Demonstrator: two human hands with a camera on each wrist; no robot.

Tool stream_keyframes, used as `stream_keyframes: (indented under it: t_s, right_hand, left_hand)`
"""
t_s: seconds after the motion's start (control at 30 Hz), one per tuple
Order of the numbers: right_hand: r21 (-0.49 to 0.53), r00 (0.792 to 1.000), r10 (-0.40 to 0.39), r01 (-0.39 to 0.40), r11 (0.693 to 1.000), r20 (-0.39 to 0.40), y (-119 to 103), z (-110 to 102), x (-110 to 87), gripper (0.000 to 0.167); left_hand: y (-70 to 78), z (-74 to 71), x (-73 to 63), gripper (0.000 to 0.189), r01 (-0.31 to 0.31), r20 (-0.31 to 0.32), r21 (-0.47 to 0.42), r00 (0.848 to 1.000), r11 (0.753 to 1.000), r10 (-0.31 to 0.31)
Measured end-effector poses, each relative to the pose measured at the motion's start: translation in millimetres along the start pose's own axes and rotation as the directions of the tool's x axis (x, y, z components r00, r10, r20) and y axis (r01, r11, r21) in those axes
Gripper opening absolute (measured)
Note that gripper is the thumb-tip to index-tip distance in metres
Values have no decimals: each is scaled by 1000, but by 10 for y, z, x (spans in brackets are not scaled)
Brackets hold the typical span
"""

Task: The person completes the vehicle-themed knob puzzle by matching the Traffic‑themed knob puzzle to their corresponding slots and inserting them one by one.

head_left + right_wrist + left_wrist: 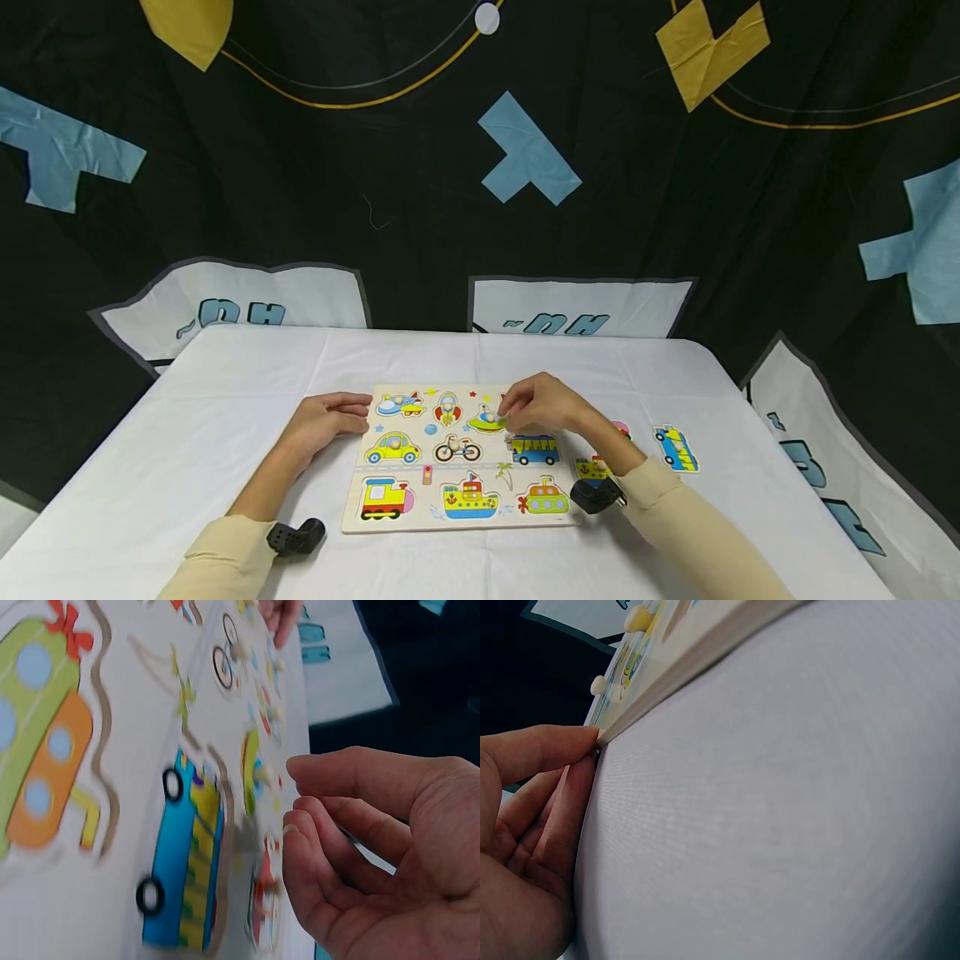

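A wooden knob puzzle board (420, 523) with vehicle pictures lies flat on the table. My left hand (321, 423) is at its left side, thumb and straight fingertips touching the edge. My right hand (546, 402) hovers over the upper right part, beside the green flying saucer piece (486, 422). In the right wrist view a gap shows between thumb and loosely bent fingers, with nothing in it. A red and white piece (264, 907) lies close by those fingertips. Knobs stand on the yellow car (392, 448) and bicycle (457, 450). The bus picture (184, 862) sits in a knobless recess.
Right of the board lie a loose bus piece (677, 448), a yellow ship piece (591, 468) partly under my right wrist, and a pink piece (622, 428) partly behind my forearm. A white cloth (225, 433) covers the table. Beyond its far edge hangs a black curtain (420, 183).
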State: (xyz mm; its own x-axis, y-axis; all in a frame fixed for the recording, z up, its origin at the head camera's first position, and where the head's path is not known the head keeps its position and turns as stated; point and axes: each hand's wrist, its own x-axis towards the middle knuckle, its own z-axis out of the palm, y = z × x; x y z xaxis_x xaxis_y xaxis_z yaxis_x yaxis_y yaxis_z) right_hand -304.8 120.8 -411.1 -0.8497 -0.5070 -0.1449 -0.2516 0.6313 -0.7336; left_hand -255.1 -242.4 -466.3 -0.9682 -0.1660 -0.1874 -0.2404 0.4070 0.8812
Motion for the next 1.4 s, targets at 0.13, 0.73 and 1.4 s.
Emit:
stream_keyframes:
  t_s: [0.13,0.73,1.4]
  right_hand:
    - [6,998,41,-40,999,-43,111,-124,-57,16]
    - [-2,968,182,-185,983,-171,688,-725,-525,28]
    - [18,923,336,-338,941,-188,1217,-1165,-1077,31]
  left_hand:
    - [10,-6,3,48,0,0,2,1000,1000,0]
    - [17,-17,-12,49,-1,8,-12,1000,1000,1]
    - [11,-11,-1,49,-2,6,3,1000,1000,2]
